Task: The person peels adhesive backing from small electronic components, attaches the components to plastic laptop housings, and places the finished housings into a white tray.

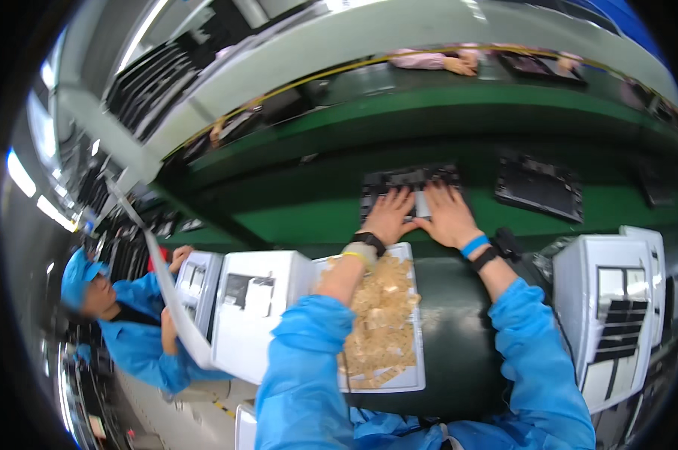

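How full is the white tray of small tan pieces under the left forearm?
Fairly full: small tan pieces cover most of the white tray, bare only along its edges.

Green conveyor belt [579, 206] runs left to right. 1 more dark panel [539, 187] lies on it, well apart to the right. White tray [417, 375] of tan paper pieces [380, 322] sits near the belt edge. White machines stand at left [252, 315] and right [605, 315]. Co-worker in blue [121, 315] stands at far left.

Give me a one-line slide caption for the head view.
Both hands, left hand and right hand, press flat on a dark panel on the green belt.
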Tool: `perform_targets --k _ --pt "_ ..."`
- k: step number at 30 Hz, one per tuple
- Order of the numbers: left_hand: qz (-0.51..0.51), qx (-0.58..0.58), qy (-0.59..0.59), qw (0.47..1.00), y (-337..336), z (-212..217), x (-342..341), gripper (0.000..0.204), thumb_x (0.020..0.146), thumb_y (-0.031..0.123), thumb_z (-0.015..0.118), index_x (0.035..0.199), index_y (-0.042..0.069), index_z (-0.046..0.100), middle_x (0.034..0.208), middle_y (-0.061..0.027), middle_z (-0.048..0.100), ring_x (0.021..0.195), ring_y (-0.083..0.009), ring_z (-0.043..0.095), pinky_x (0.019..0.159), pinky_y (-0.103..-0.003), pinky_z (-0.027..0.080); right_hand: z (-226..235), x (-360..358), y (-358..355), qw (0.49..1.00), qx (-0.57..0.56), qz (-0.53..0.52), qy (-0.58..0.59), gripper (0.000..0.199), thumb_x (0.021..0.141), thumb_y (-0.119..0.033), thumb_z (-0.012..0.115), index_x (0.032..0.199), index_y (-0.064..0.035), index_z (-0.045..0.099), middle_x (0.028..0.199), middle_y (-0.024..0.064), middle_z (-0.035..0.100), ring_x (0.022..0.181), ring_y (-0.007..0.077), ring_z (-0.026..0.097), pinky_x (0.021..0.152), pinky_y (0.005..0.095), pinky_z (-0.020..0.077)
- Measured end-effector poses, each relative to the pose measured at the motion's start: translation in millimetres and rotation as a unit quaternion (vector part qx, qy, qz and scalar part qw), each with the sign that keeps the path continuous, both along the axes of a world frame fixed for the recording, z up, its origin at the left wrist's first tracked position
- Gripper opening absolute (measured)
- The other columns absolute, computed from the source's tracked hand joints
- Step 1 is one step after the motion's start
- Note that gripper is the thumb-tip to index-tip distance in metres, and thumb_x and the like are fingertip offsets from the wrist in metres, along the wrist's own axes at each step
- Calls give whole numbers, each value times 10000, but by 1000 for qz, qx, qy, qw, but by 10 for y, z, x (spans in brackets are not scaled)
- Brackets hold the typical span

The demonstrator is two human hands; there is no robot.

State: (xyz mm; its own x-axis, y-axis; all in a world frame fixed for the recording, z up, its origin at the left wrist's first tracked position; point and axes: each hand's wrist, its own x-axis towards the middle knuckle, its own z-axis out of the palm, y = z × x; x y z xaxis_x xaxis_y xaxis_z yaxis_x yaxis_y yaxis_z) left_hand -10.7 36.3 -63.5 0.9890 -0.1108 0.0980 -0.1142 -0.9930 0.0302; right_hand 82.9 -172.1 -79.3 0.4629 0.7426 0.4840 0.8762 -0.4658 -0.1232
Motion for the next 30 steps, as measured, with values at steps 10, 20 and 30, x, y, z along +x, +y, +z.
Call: perform_targets --k 10,20,30 --pt "180 -30 64 981 -13 250 -120 1219 831 788 716 1640 -33 323 1715 -250 307 1607 -424 255 1307 -528 241 428 -170 -91 998 -54 17 36 846 941 -591 691 1497 23 520 1580 253 482 1502 371 431 1209 560 297" --pt "123 -162 -37 978 370 1939 -1843 581 940 438 802 1324 16 694 1256 -186 755 1185 -340 716 1050 -431 545 -47 -43 -195 996 12 -8 -84 646 1000 -400 692 1473 17 554 1564 244 511 1476 379 462 1194 530 342" --pt "311 -120 128 934 1611 1414 -3652 988 648 304 991 1528 221 548 1650 -284 409 1553 -444 371 1269 -472 333 810 -660 -296 959 237 20 152 188 928 -53 694 1102 -9 750 1156 155 753 1015 404 707 906 439 571"
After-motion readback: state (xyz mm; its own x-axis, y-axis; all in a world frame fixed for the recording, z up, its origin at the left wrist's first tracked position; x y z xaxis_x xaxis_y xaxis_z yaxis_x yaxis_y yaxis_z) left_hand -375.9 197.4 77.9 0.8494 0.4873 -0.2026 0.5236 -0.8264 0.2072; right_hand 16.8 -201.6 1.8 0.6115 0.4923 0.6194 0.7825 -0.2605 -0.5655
